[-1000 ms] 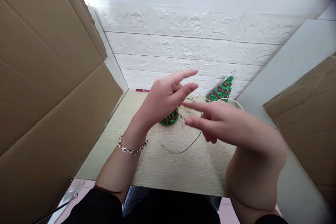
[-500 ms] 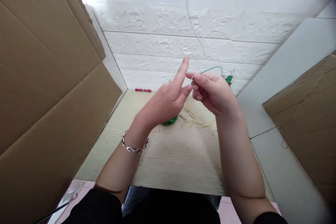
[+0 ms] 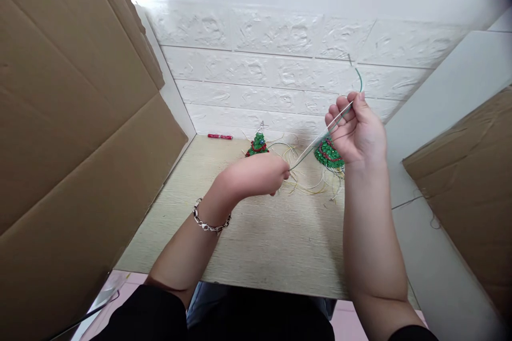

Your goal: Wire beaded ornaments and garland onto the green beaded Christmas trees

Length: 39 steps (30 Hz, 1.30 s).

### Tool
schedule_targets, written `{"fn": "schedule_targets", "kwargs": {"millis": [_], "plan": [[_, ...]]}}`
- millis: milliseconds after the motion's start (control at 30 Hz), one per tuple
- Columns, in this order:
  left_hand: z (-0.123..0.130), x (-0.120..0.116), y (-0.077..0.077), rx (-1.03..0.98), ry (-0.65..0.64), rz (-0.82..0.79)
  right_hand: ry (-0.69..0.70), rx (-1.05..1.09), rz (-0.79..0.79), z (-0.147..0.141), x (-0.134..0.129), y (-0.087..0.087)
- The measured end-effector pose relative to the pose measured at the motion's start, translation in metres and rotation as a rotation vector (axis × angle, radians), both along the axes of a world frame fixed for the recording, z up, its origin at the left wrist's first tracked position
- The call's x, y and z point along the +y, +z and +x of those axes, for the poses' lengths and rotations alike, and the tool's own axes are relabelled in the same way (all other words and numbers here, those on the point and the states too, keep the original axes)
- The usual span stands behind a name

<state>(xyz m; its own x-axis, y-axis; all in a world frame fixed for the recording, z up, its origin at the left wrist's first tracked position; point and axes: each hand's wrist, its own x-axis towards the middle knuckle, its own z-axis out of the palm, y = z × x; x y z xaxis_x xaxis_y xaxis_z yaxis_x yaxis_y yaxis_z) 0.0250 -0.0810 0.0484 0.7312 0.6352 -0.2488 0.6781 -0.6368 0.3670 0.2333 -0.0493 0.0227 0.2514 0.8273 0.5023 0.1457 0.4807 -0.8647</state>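
A white and a green strand (image 3: 313,145) run stretched between my two hands. My left hand (image 3: 256,175), closed, grips their lower end low over the table. Higher up on the right, my right hand (image 3: 357,125) pinches the strands between thumb and index finger, its other fingers curled loosely, and a green end curves up above it. Behind my left hand stands a small green beaded tree (image 3: 258,144) with red trim, its lower part hidden. Another green beaded tree (image 3: 327,153) with red trim is partly covered by my right hand.
Yellow and white strands (image 3: 306,187) lie tangled on the wooden table (image 3: 276,245) between the trees. A red pen-like object (image 3: 220,136) lies at the back left. Cardboard (image 3: 80,117) and a white panel (image 3: 432,112) flank the table, with a brick-patterned wall behind.
My hands have moved apart: the left down and closed, the right up and to the right. The strands are now pulled out between them, and both trees show more.
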Motion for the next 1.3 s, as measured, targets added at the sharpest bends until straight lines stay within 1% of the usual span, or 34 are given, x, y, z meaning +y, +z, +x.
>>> {"fn": "schedule_targets", "kwargs": {"millis": [67,133,167,233,333,433,500,567,633,733,900,1067,1200,1300], "plan": [[0.005,0.000,-0.004,0.030,-0.023,0.005,0.010,0.050,0.017,0.003,0.001,0.001],[0.007,0.000,-0.006,0.048,-0.053,0.026,0.036,0.156,0.029,0.002,-0.003,0.004],[0.006,0.000,-0.006,0.050,-0.064,0.035,0.053,0.192,0.021,0.000,-0.006,0.007],[-0.001,0.003,-0.005,0.009,-0.071,0.026,0.089,0.183,-0.038,-0.003,-0.014,0.012],[-0.018,0.014,0.000,-0.205,-0.015,-0.042,0.175,0.050,-0.162,-0.010,-0.028,0.019],[-0.035,0.026,0.002,-0.434,0.066,-0.154,0.341,-0.123,-0.262,-0.019,-0.041,0.025],[-0.043,0.033,0.003,-0.561,0.101,-0.207,0.433,-0.272,-0.300,-0.025,-0.047,0.027],[-0.047,0.036,0.002,-0.646,0.124,-0.233,0.465,-0.396,-0.305,-0.031,-0.050,0.028],[-0.048,0.037,0.001,-0.709,0.133,-0.256,0.445,-0.467,-0.291,-0.035,-0.049,0.027],[-0.047,0.035,0.002,-0.758,0.133,-0.285,0.385,-0.518,-0.271,-0.036,-0.046,0.024],[-0.041,0.032,0.007,-0.703,0.109,-0.247,0.304,-0.572,-0.267,-0.035,-0.044,0.022],[-0.040,0.031,0.011,-0.666,0.139,-0.179,0.287,-0.604,-0.271,-0.033,-0.044,0.023],[-0.040,0.032,0.010,-0.650,0.175,-0.048,0.278,-0.600,-0.336,-0.031,-0.042,0.024],[-0.040,0.032,0.009,-0.630,0.170,0.023,0.275,-0.588,-0.359,-0.030,-0.040,0.023]]}}
